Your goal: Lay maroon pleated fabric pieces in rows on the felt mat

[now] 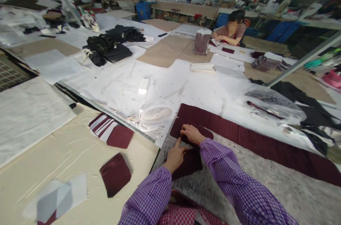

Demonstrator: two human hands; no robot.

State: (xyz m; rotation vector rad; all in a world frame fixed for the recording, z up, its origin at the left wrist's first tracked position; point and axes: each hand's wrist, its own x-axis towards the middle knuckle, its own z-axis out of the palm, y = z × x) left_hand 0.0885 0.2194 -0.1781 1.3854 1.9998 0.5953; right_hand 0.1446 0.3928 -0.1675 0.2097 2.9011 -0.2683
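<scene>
My left hand (174,157) rests on the grey worktop with its index finger stretched out and its thumb apart, beside and partly over a dark maroon fabric piece (192,164). The index fingertip meets the near edge of another maroon piece (175,130). My right hand (192,134) lies palm down on that second piece, its fingers spread and slightly bent over the cloth. Just beyond it, a long row of overlapping maroon pieces (253,136) runs off to the right. Both forearms wear purple checked sleeves.
On the cream surface at left lie a maroon pocket-shaped piece (116,175), a fanned stack of maroon and white pieces (112,131) and pale sheets (61,196). A white fan (156,115) stands ahead. Beyond are black garments (109,45) and a seated co-worker (236,31).
</scene>
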